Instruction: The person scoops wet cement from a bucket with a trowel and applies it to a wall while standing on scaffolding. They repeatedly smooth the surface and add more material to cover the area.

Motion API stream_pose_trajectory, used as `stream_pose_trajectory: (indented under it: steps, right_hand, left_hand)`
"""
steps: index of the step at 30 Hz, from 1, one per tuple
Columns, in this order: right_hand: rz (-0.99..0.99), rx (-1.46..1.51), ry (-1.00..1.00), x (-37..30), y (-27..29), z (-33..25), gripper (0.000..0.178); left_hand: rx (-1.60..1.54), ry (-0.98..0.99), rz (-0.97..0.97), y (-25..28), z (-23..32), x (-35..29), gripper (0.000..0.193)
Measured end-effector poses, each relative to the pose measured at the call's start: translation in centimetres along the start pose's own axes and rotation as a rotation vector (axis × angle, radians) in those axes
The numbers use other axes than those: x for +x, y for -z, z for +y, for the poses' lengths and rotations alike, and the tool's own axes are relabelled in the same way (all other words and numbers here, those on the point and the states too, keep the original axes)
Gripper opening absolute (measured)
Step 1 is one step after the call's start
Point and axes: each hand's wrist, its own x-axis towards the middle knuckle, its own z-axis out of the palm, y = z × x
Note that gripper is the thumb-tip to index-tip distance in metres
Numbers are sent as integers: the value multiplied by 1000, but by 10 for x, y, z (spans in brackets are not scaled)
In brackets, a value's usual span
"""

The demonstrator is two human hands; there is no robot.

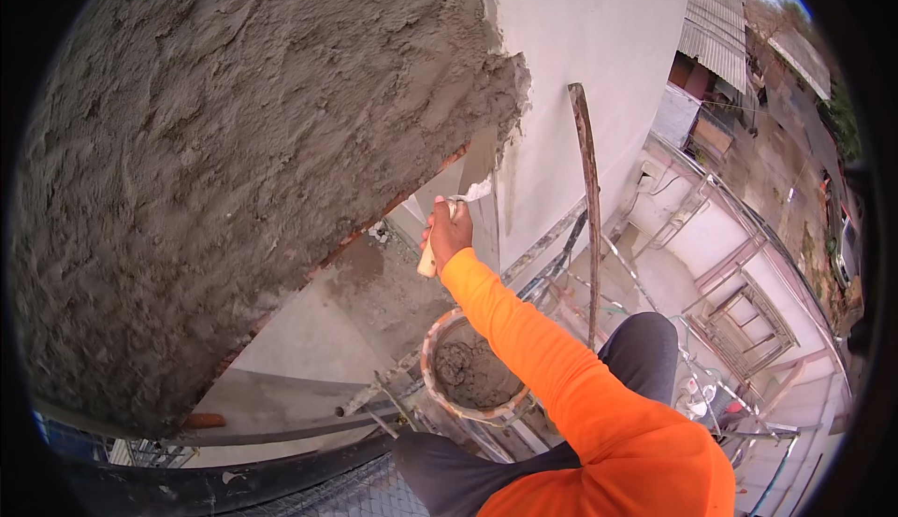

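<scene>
Rough grey render already covers the wall across the upper left and centre of the frame, its surface still ridged and unsmoothed, and ends in a ragged edge near the top centre. Below it, at lower left, a smoother strip of wall and a line of exposed brick remain uncoated. At centre, my right hand, in an orange sleeve, has its grip clamped around the pale handle of a trowel, whose blade presses at the bottom edge of the fresh coat; how much mortar rides on the blade is hard to tell from here. My left hand is out of view. Just below centre, a bucket stands partly filled with wet mortar. Right of it, a bent wooden pole rises beside my knee. The white wall at upper right is bare of render, so I judge the coat well begun, with the lower strip and finishing left.
</scene>
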Motion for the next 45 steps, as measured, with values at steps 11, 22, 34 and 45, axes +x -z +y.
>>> stream_pose_trajectory:
  steps: [11, 22, 34, 45]
  right_hand:
    - [343, -275, 220, 113, -107, -81, 51]
    - [130, -45, 313, 39, -183, -92, 45]
    - [-708, 968, -150, -114, -95, -191, 31]
    - [244, 312, 1203, 2, -56, -192, 33]
  left_hand:
    - [10, -37, 64, -12, -1, 2, 49]
    - [14, -4, 39, -16, -4, 2, 49]
    - [40, -28, 73, -6, -5, 0, 47]
    - [24, 40, -23, -10, -3, 3, 46]
